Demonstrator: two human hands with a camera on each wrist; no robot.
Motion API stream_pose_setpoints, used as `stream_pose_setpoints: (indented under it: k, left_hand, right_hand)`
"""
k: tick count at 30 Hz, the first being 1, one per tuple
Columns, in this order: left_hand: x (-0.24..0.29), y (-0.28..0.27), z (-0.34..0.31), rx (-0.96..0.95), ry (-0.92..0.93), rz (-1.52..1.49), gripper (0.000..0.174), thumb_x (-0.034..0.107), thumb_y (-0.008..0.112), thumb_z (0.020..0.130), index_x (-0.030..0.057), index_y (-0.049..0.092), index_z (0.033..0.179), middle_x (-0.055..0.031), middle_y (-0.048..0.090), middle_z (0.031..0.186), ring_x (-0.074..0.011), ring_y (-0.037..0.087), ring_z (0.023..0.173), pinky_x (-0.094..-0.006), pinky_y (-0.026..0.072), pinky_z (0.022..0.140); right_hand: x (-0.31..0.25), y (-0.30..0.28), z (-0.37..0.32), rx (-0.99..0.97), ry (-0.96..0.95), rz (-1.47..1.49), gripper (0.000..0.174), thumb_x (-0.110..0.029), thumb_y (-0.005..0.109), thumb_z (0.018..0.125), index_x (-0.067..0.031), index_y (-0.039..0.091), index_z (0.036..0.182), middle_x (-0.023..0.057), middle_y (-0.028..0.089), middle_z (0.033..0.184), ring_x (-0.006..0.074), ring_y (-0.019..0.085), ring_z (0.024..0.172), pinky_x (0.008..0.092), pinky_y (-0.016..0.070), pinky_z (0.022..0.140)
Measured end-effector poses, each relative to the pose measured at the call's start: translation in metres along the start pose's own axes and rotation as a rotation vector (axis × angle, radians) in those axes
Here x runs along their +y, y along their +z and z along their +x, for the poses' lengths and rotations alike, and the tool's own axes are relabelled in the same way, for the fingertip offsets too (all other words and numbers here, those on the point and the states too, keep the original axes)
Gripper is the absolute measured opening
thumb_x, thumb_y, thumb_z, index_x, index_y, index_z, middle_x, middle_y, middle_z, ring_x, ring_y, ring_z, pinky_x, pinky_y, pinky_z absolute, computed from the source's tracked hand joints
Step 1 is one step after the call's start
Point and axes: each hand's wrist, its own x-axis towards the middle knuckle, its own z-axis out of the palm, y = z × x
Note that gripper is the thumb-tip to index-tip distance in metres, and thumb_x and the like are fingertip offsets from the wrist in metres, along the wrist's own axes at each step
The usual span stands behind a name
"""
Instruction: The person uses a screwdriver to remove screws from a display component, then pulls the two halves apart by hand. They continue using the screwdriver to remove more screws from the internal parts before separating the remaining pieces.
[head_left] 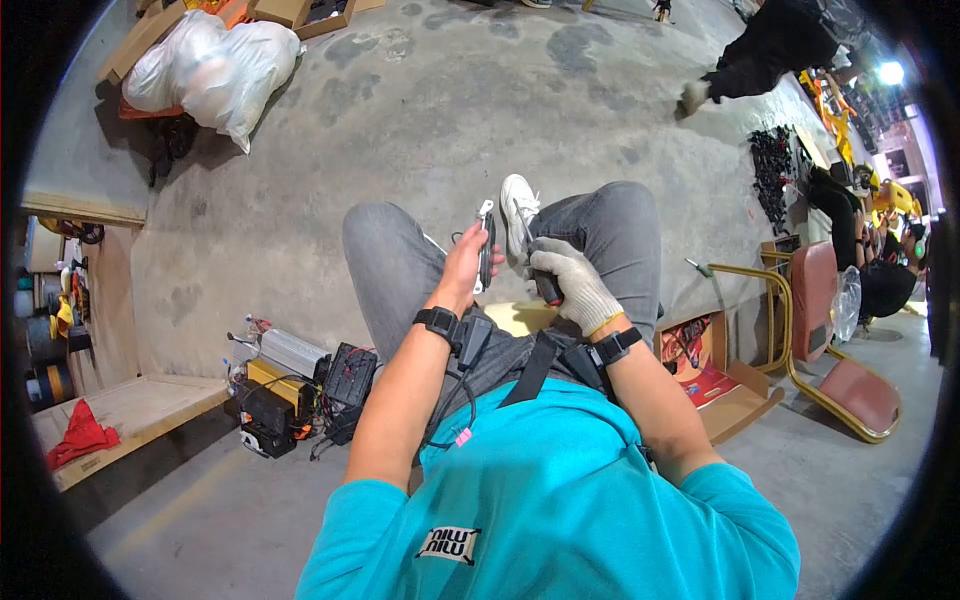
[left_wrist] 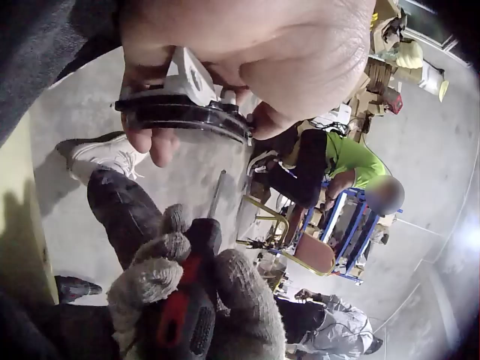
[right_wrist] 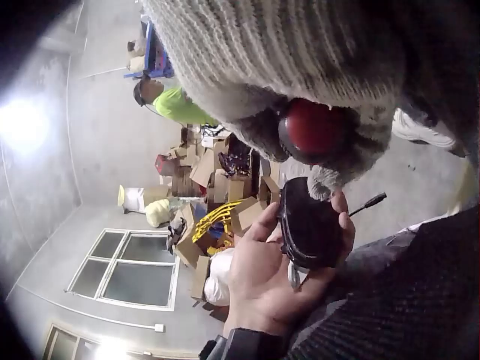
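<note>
Now the bare left hand (head_left: pixel 466 268) grips a black oval part (head_left: pixel 487 252) above the knees, with fingers and thumb curled round its rim. A small white bracket (left_wrist: pixel 191 75) sits on the part's edge. Just beside it, at 3 o'clock, the gloved right hand (head_left: pixel 578 292) is closed round the red-and-black handle of a screwdriver (left_wrist: pixel 187 319). The thin shaft points toward the part; whether it touches I cannot tell. At 8 o'clock, wired black boxes (head_left: pixel 300 385) lie on the floor (head_left: pixel 400 120).

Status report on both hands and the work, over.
Left hand grips black oval part with pale bracket. Gloved right hand grips red-and-black-handled screwdriver, tip near part, contact unclear. Nothing between them.
</note>
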Motion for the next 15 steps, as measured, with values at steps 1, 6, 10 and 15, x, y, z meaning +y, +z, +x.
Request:
stream_pose_setpoints:
  k: [1,6,10,15]
  left_hand:
    - [0.001,0.0,-0.001,0.006,-0.004,-0.006,0.056,0.03,0.047,0.102,0.0115,0.034,0.153,-0.0122,0.065,0.106,-0.022,0.066,0.089,-0.0335,0.0544,0.072]
    - [0.004,-0.001,-0.002,-0.031,0.01,-0.06,0.057,0.03,0.048,0.101,0.0099,0.033,0.153,-0.0107,0.065,0.104,-0.0205,0.066,0.087,-0.0321,0.0545,0.07]
    - [0.009,-0.003,-0.004,-0.094,0.016,-0.109,0.059,0.029,0.05,0.101,0.0089,0.032,0.153,-0.0102,0.065,0.104,-0.0195,0.067,0.088,-0.0313,0.0549,0.069]
    - [0.008,-0.007,0.001,-0.169,0.009,-0.204,0.057,0.029,0.049,0.101,0.009,0.033,0.152,-0.0136,0.066,0.108,-0.0236,0.068,0.093,-0.0344,0.0568,0.074]
  right_hand:
    - [-0.002,0.003,-0.003,0.064,0.011,0.056,0.036,-0.01,0.064,0.084,0.0049,0.06,0.117,0.0116,0.063,0.094,0.0206,0.065,0.08,0.0327,0.0576,0.069]
    - [-0.021,0.003,-0.011,-0.112,0.007,0.122,0.025,-0.005,0.062,0.087,0.0026,0.056,0.11,0.0089,0.059,0.089,0.0162,0.06,0.073,0.0268,0.0528,0.059]
    - [-0.017,-0.011,-0.004,-0.155,0.055,0.09,0.025,-0.004,0.062,0.086,0.0024,0.055,0.109,0.0073,0.058,0.086,0.0145,0.059,0.07,0.0276,0.0505,0.056]
    - [-0.028,-0.027,-0.016,-0.093,-0.002,-0.062,0.051,-0.005,0.063,0.083,0.0084,0.051,0.131,0.0057,0.057,0.085,0.0123,0.058,0.068,0.0261,0.0465,0.058]
